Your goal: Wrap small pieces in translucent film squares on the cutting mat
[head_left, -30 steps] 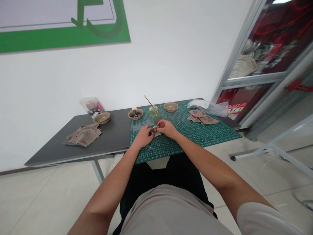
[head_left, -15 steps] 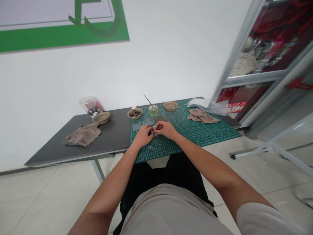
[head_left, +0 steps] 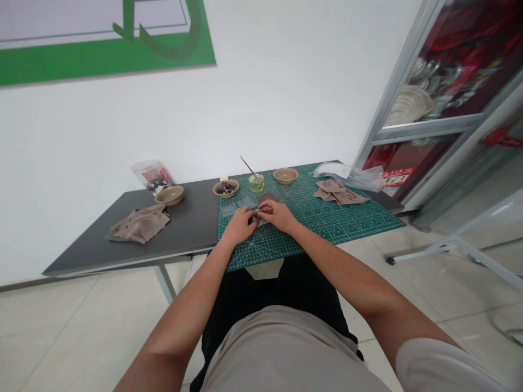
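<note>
My left hand (head_left: 240, 226) and my right hand (head_left: 277, 213) meet over the green cutting mat (head_left: 327, 223), fingers pinched together on a small pale piece (head_left: 257, 219) between them. What the piece is I cannot make out. Flat grey-blue squares (head_left: 239, 206) lie on the mat just beyond my left hand, and a small brown square (head_left: 266, 197) lies behind my right hand.
On the grey table (head_left: 188, 231): a bowl of dark bits (head_left: 226, 188), a glass cup of yellow-green liquid with a stick (head_left: 256, 183), two empty tan bowls (head_left: 285, 175) (head_left: 170, 194), a clear plastic container (head_left: 150, 175), beige cloths (head_left: 140, 224) (head_left: 337, 191), plastic bags (head_left: 351, 175). A glass cabinet (head_left: 441, 87) stands right.
Both hands stay pinched together on the small piece and have shifted only slightly on the mat. The view has drifted a little.
</note>
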Demonstrator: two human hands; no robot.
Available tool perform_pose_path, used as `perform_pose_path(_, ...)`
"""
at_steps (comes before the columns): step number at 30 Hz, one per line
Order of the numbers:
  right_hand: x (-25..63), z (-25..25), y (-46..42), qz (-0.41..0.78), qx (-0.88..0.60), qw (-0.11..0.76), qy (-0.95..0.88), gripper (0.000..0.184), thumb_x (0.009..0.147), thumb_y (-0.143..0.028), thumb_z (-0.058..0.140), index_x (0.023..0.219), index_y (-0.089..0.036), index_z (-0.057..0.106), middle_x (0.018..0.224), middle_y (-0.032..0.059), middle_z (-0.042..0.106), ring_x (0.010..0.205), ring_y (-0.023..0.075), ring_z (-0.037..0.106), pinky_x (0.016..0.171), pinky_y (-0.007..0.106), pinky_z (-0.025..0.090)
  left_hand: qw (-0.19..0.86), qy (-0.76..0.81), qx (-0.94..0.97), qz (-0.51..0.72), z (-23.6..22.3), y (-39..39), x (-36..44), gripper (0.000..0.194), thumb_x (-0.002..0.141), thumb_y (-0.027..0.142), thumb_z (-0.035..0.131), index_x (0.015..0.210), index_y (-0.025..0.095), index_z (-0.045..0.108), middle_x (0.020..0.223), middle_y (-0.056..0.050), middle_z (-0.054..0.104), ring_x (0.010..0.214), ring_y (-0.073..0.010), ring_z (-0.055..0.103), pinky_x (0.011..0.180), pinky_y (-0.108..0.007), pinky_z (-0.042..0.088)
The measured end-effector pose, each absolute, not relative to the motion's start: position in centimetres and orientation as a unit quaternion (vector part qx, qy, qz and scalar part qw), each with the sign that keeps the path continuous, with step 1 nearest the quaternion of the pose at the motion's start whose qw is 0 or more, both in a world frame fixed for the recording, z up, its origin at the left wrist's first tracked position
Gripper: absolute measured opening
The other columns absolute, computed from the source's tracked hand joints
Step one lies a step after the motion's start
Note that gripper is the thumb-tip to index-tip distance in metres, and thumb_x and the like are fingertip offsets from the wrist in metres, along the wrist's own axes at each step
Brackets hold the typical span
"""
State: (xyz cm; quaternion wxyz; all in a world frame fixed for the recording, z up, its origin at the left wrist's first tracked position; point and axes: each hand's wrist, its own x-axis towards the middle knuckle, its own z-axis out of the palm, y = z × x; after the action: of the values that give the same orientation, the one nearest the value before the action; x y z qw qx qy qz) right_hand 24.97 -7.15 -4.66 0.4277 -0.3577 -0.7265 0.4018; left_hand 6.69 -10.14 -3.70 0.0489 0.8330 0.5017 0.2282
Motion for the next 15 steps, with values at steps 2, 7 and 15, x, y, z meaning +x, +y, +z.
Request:
perform_pose_path(2,24.99,-4.6,-7.03,0.427,-0.354,0.438,-0.707,0.02,0.081,-0.028,0.064,0.1,-0.022,0.066,0.084,0.001,0.073,0.077,0.0154,0.07,0.071,0.028,0.055,0.049,0.5,0.834,0.229,-3.78,-10.04,6.66,0.024,0.087,0.025,0.054,0.106,0.017,0.068,0.098,-0.009,0.06,0.095,-0.023,0.055,0.089,-0.04,0.046)
perform_pose_path(7,25.0,-4.55,-6.54,0.478,-0.374,0.468,-0.643,0.023,0.07,-0.017,0.067,0.093,-0.018,0.065,0.081,0.002,0.073,0.076,0.0159,0.07,0.069,0.027,0.056,0.047,0.504,0.831,0.23,-3.83,-10.03,6.63,0.027,0.088,0.027,0.055,0.11,0.017,0.068,0.1,-0.009,0.061,0.095,-0.0236,0.055,0.09,-0.041,0.046)
perform_pose_path(15,25.09,-4.48,-6.51,0.485,-0.389,0.469,-0.627,0.016,0.069,-0.02,0.069,0.085,-0.018,0.065,0.068,-0.0014,0.069,0.061,0.0129,0.065,0.06,0.025,0.055,0.042,0.508,0.83,0.227,-3.86,-10.1,6.68,0.027,0.088,0.026,0.054,0.109,0.017,0.069,0.098,-0.009,0.061,0.095,-0.0232,0.055,0.09,-0.04,0.047)
